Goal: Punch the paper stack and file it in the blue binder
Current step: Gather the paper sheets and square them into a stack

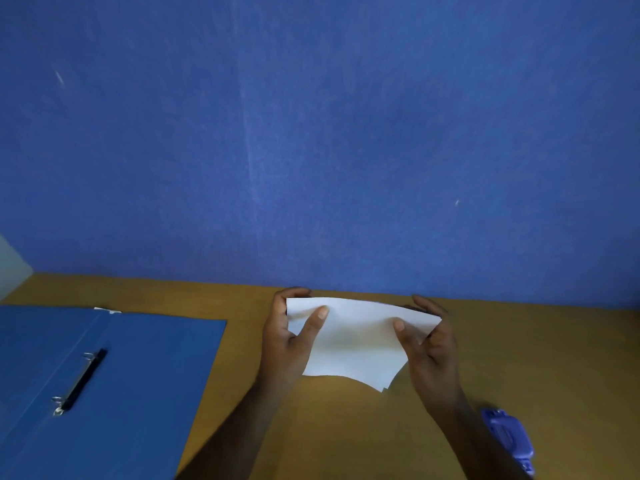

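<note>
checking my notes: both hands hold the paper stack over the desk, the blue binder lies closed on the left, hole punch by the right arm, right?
One thing is off: the head view shows the blue binder lying open, its ring mechanism exposed. The rest holds: left hand and right hand grip the paper stack, hole punch by the right arm.

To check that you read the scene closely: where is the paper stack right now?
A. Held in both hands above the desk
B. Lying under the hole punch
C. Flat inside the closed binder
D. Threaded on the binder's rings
A: the left hand and right hand grip the paper stack by its sides, away from the open blue binder and the hole punch.
</note>
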